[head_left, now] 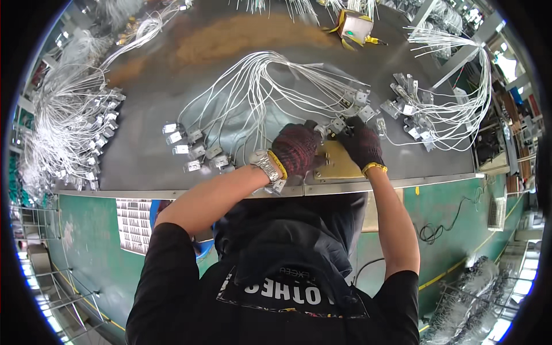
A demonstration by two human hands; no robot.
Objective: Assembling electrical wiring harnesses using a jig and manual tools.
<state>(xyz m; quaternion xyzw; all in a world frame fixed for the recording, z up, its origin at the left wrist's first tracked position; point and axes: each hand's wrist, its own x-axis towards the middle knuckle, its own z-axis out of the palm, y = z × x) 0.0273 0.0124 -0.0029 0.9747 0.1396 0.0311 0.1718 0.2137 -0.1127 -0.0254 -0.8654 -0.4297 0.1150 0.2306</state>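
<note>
My left hand (295,150), in a dark red-and-black knit glove, is closed with its fingertips at a small metal bracket (322,131). Opposite it, my right hand (362,144) in a matching glove pinches a neighbouring metal bracket (337,125). Both hands work just above a brass-coloured plate (343,165) by the table's near edge. Beyond them arches a bundle of white wires (261,72), with metal brackets at its ends. Several of these brackets (197,151) lie left of my left hand; others (361,98) lie beyond my right hand. My gloves hide part of the grip.
The dark metal table (144,138) has a raised near edge. A large heap of bracketed wires (72,126) lies left, another bundle (466,123) hangs at the right by a grey post (457,66). A yellow-and-white device (355,27) sits far back.
</note>
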